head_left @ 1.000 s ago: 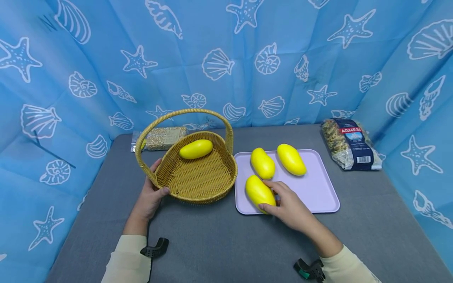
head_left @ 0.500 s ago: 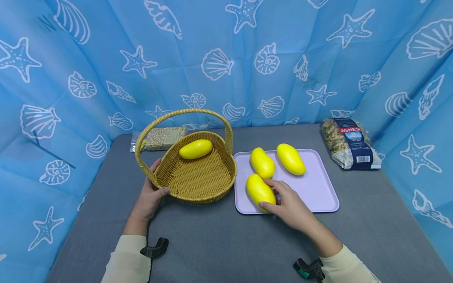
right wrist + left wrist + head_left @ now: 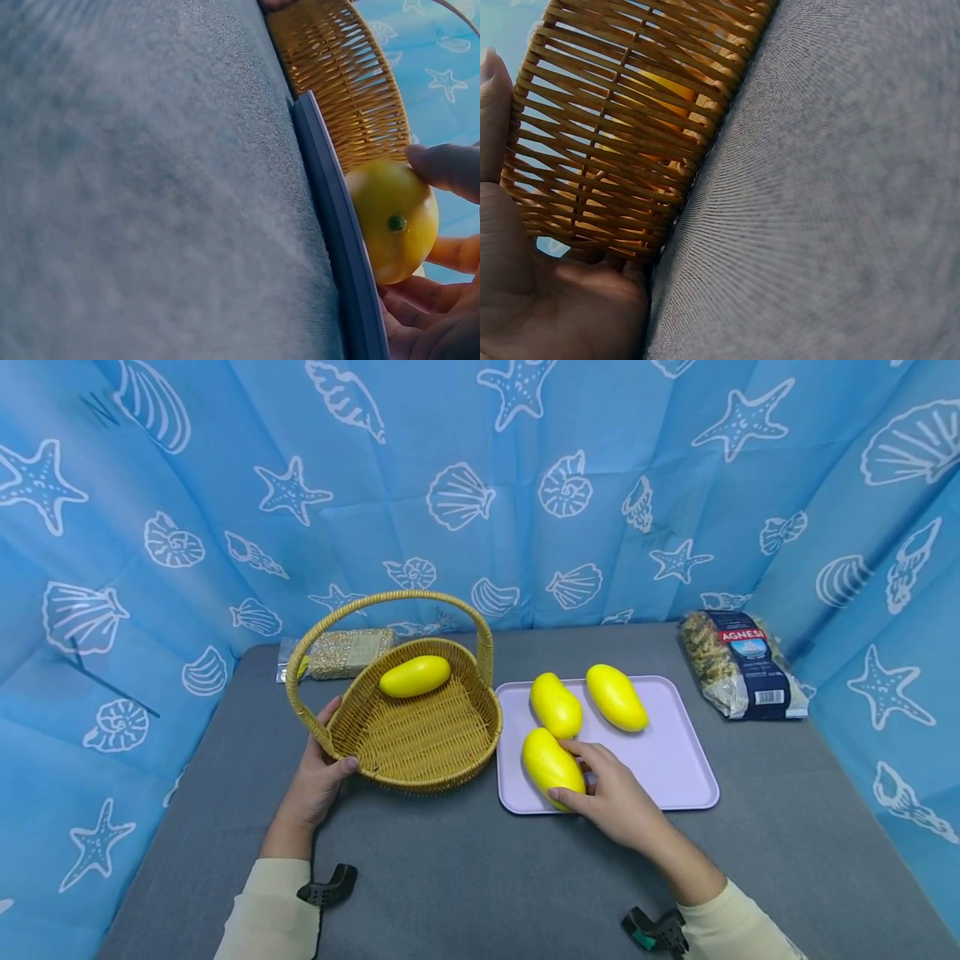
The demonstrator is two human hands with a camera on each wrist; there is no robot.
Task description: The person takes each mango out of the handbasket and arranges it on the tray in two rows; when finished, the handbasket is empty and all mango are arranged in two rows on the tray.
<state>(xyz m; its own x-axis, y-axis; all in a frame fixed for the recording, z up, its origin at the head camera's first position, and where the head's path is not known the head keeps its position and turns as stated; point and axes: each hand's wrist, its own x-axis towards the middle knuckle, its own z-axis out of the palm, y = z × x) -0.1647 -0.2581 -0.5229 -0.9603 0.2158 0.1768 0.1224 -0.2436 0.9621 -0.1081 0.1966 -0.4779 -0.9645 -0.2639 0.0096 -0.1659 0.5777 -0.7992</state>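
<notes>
On my head feed the right hand (image 3: 611, 797) curls thumb and fingers round the right side of the near mango (image 3: 550, 768), which sits over the tray (image 3: 671, 781); whether its weight is off the tray I can't tell. Its skin is smooth and glossy, so I'd expect it firm, fairly light and a little slippery, best held across the thick middle, clear of the green nub (image 3: 397, 223). The second mango (image 3: 557, 708) lies at its far end, touching or just beside, so I'd mind a knock there; the third mango (image 3: 617, 697) lies farther right. The left hand (image 3: 322, 783) grips the basket (image 3: 423, 747) at its left, thumb at the rim. Inside lies the basket mango (image 3: 415, 677). To the near mango's left, the basket's wall and arched handle (image 3: 405, 596) stand as obstacles. Farther back are the grain bag (image 3: 348, 653) and pasta bag (image 3: 742, 668).
</notes>
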